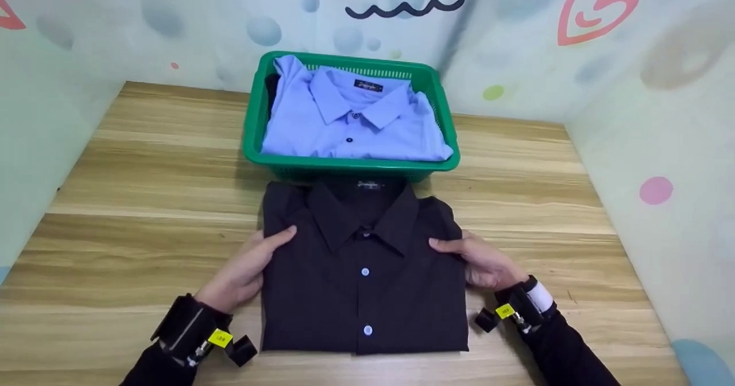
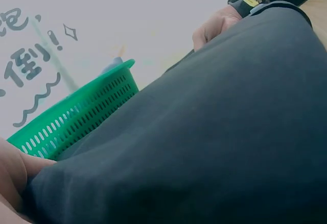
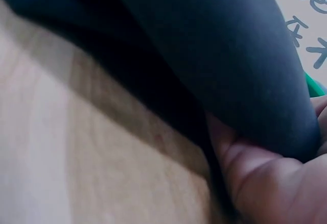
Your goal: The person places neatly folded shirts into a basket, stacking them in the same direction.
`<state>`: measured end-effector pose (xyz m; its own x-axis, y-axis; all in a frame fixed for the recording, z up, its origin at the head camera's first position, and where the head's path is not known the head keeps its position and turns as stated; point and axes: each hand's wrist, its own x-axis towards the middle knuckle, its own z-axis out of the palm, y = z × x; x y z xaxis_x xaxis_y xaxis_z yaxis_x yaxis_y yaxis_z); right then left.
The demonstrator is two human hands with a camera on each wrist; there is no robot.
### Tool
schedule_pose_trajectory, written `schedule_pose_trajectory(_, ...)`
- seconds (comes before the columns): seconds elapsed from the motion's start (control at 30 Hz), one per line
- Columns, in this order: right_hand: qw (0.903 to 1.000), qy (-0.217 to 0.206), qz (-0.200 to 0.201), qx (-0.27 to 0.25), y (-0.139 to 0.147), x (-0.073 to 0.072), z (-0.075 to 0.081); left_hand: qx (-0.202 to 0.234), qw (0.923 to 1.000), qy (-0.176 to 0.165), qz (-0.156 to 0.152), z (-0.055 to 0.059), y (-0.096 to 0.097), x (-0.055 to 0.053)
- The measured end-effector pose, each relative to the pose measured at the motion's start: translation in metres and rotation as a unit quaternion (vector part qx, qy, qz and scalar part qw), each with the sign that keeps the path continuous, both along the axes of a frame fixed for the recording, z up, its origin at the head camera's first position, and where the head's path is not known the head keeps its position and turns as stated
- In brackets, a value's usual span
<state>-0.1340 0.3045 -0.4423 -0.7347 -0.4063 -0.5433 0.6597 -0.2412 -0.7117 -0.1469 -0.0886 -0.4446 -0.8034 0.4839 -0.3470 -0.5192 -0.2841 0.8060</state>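
A folded black shirt (image 1: 413,300), collar toward the back and white buttons down its front, is in front of the basket in the head view. My left hand (image 1: 247,268) grips its left edge, thumb on top and fingers underneath. On the opposite edge my right hand (image 1: 485,259) holds it the same way. In the right wrist view, curled fingers (image 3: 255,168) go under the fabric, and a gap shows between part of the shirt and the table. The left wrist view shows the shirt (image 2: 204,132) stretching across between both hands.
A green plastic basket (image 1: 351,165) stands right behind the black shirt, near the back wall. In it lies a folded light blue shirt (image 1: 310,139), with something black at its left side. Patterned walls (image 1: 505,47) enclose the wooden table (image 1: 143,202) at the back and sides.
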Motion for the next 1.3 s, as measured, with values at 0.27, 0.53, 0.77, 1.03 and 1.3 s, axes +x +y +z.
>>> schedule_pose_trajectory(0.27, 0.9998, -0.002, -0.018, -0.012, -0.001, 0.0, 0.003, -0.012, 0.9997, -0.002, 0.021, 0.001, 0.001, 0.001)
schedule_pose_trajectory(0.53, 0.9991, 0.0, -0.037, -0.023, -0.001, 0.001, 0.003, 0.009, 0.9998, 0.013, 0.013, 0.005, -0.002, 0.005)
schedule_pose_trajectory(0.77, 0.9983, 0.027, -0.026, -0.045, 0.003, 0.003, 0.003, 0.015, 0.9996, 0.023, 0.008, 0.009, -0.002, 0.005)
schedule_pose_trajectory(1.03, 0.9955, 0.07, 0.0, -0.063, 0.006, 0.005, 0.003, 0.038, 0.9989, 0.029, -0.003, 0.01, -0.002, 0.006)
schedule_pose_trajectory(1.3, 0.993, 0.091, 0.022, -0.072, 0.008, 0.006, 0.002, 0.058, 0.9974, 0.038, -0.017, 0.011, -0.001, 0.009)
